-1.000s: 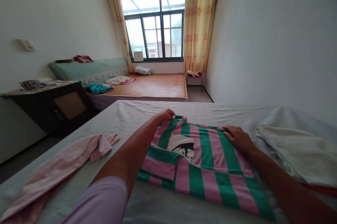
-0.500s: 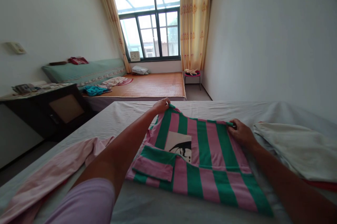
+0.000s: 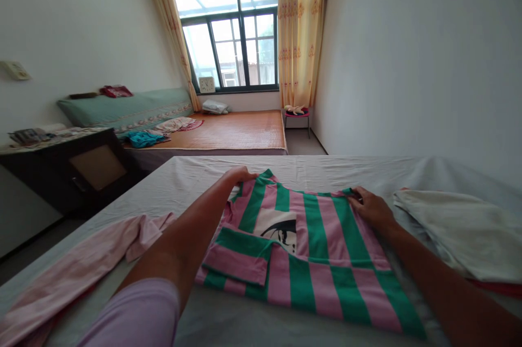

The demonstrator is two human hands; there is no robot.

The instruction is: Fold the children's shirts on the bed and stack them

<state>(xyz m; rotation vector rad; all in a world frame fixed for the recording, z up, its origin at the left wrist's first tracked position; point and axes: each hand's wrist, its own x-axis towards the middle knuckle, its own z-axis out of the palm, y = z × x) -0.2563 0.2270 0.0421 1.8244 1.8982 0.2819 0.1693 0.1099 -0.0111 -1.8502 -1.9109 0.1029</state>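
A pink-and-green striped shirt (image 3: 322, 238) lies spread on the white bedsheet, a black-and-white printed patch (image 3: 281, 227) on its front. One sleeve (image 3: 240, 252) is folded across it on the left. At the far left corner, my left hand (image 3: 241, 174) is closed on the shirt's edge, its fingertips partly hidden by the cloth. My right hand (image 3: 370, 206) pinches the far right corner between thumb and fingers.
To the left lies a pink garment (image 3: 106, 260). Folded off-white cloth (image 3: 465, 227) sits at the right, with something red under it. Beyond the white-sheeted bed (image 3: 196, 178) are a mat-covered bed (image 3: 244, 129) and a dark cabinet (image 3: 98, 167).
The shirt's far edge has come down toward the sheet. My left hand has shifted slightly left and nearer to me along the corner; my right hand stays at its corner.
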